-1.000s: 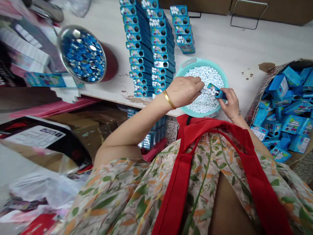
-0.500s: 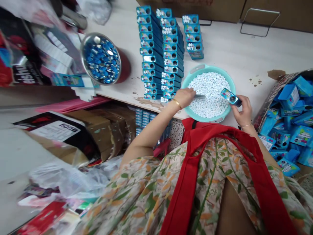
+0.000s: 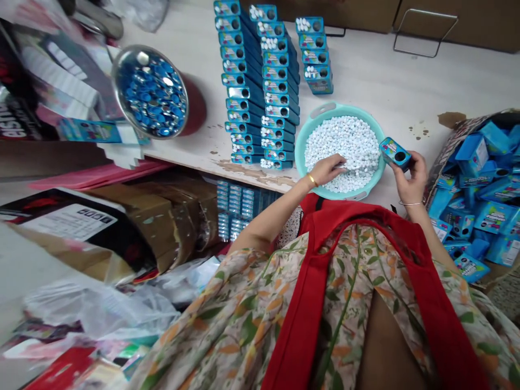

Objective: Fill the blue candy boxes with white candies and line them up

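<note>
Fingers of the right hand point(image 3: 413, 181) are closed on the end of a small blue box point(image 3: 394, 153), which is held tilted at the right side of a turquoise basin point(image 3: 301, 143). The basin stands on a white table point(image 3: 365, 70), near its front edge, and white pellets point(image 3: 337, 138) fill much of it. To the left and farther back, two long rows of blue boxes point(image 3: 280, 86) stand close to each other, and a shorter row point(image 3: 312, 40) is behind the basin. On the tops of several, white pellets are seen beside a dark round spot. More to the left is a metal pot point(image 3: 182, 81) with blue and silver round pieces point(image 3: 152, 100). At the right side, a carton point(image 3: 442, 151) is full of loose blue packets point(image 3: 493, 211). The rim of the basin lies between the right hand and the pellets, and the left hand point(image 3: 327, 169) covers a part of them. Its fingers are bent and near together, with tips at the pellets; whether they pinch something, I cannot tell. The right thumb and fingers are apart only by the box, which overlaps the rim in view; if they touch is not clear.
</note>
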`<state>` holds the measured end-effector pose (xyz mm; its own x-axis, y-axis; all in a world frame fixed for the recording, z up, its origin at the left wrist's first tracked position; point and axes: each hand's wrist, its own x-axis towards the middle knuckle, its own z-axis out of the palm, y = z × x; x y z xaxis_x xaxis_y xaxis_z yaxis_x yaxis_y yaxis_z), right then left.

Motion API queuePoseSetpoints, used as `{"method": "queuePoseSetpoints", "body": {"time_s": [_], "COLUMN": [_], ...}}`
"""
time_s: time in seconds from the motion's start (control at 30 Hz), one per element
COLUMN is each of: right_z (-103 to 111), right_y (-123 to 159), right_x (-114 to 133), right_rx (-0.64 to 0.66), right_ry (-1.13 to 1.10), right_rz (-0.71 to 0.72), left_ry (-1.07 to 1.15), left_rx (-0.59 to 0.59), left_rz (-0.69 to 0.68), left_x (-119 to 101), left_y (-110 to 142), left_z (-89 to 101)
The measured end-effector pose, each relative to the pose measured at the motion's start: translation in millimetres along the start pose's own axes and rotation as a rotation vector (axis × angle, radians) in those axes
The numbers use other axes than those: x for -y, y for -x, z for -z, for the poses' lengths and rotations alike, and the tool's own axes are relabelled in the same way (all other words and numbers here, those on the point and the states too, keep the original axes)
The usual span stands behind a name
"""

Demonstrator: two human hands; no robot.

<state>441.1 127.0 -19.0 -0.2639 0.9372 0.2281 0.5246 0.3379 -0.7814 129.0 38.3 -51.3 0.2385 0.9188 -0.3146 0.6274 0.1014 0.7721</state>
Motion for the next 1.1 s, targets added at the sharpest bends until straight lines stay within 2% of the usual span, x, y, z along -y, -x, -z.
{"method": "queuePoseSetpoints", "body": {"time_s": [0.13,0.23,0.3,0.4,0.53,0.63,0.7,0.73,0.83,0.9,0.97,1.0,1.1], "right_z": [-4,-15,-24,-35,-43,-44,-41,-39,-28,-19,-10,-6,4], "right_y": [3,5,7,8,8,9,10,10,9,7,4,3,1], "right_x": [10,18,21,24,24,21,19,18,17,16,14,13,9], "right_rx": [0.100,0.182,0.232,0.276,0.279,0.272,0.261,0.254,0.220,0.188,0.151,0.135,0.101], "right_ry": [0.011,0.025,0.023,0.008,-0.036,-0.039,-0.033,-0.033,-0.037,-0.028,-0.012,-0.005,0.015], "right_rz": [0.037,0.078,0.104,0.151,0.209,0.224,0.223,0.216,0.166,0.127,0.101,0.090,0.047], "left_ry": [-0.076,-0.235,-0.361,-0.531,-0.662,-0.698,-0.700,-0.693,-0.645,-0.601,-0.579,-0.569,-0.498], "left_rx": [-0.081,-0.086,-0.063,-0.044,-0.066,-0.104,-0.151,-0.176,-0.224,-0.205,-0.138,-0.094,0.014], "left_rz": [-0.183,-0.212,-0.195,-0.158,-0.168,-0.175,-0.142,-0.114,0.008,0.100,0.156,0.163,0.114], "left_x": [-24,-58,-81,-113,-148,-158,-144,-130,-62,-14,20,29,29], "left_y": [29,38,37,33,35,39,39,36,20,3,-16,-25,-49], "left_z": [54.3,87.2,101.1,110.2,107.0,104.4,107.9,110.9,117.1,110.5,91.4,77.7,29.0]}}
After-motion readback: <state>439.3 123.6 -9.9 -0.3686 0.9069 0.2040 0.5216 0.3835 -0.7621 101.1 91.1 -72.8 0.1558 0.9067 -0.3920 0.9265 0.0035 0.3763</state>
